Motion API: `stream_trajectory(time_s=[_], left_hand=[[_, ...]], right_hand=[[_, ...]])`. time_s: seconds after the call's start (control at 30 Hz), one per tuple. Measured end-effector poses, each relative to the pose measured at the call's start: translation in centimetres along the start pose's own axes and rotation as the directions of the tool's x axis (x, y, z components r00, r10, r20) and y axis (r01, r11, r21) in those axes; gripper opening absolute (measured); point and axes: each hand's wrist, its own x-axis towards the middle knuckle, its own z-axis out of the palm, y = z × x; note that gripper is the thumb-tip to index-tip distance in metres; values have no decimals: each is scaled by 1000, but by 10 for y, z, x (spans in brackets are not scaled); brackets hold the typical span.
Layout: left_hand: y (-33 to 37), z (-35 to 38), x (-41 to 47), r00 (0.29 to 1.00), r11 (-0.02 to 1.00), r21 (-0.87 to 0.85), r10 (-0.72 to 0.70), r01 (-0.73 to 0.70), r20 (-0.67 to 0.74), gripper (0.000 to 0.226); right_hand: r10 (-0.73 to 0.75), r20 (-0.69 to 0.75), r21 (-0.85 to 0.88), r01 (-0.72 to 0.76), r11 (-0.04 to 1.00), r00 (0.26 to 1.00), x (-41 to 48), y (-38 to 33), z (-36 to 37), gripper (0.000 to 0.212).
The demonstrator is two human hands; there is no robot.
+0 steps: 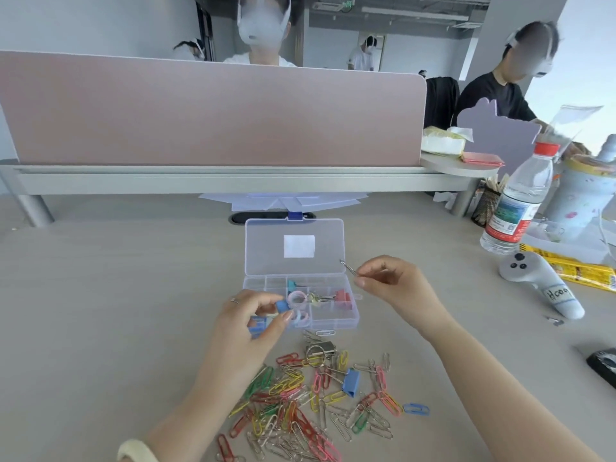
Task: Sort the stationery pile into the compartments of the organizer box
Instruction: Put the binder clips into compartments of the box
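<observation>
Above the open organizer box (352, 320) on the surface (116, 295), our left hand (253, 325) pinches a blue binder clip (282, 306) over its front-left compartments. Our right hand (396, 285) pinches a silver paper clip (346, 266) beside the lid. The stationery pile (310, 405) lies just before the box.

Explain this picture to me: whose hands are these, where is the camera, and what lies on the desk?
No machine: a person works with bare hands. The one picture comes from a wide-angle camera worn on their head, looking down. The left hand pinches a small blue binder clip; the right hand pinches a thin silver paper clip by the clear plastic organizer box, whose lid lies open. A pile of coloured paper clips lies on the pale desk. A clear water bottle with a red cap stands at the right.
</observation>
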Motion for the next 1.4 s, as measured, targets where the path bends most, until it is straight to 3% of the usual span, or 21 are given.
stream_trajectory(time_s=[0.17,0.47,0.77,1.0,1.27,1.4], left_hand=[[-4,0,0,1000,999,42,23,-23,5,18],[-8,1,4,1000,999,46,16,-15,-6,21],[-10,-1,5,1000,998,59,1,1,-24,23],[-17,-5,40,998,974,226,26,-13,-51,16],[-14,40,93,984,872,479,14,-100,180,27],[-19,41,97,981,880,471,-38,-58,192,28]], right_hand=[[-118,23,-282,120,952,993,32,17,15,12],[-167,115,-408,200,891,979,41,37,23,6],[-197,79,-408,212,888,977,39,44,26,28],[-217,24,-350,212,912,976,38,45,23,24],[-186,8,-283,181,942,982,40,46,21,24],[-202,1,-274,194,942,979,40,44,21,26]])
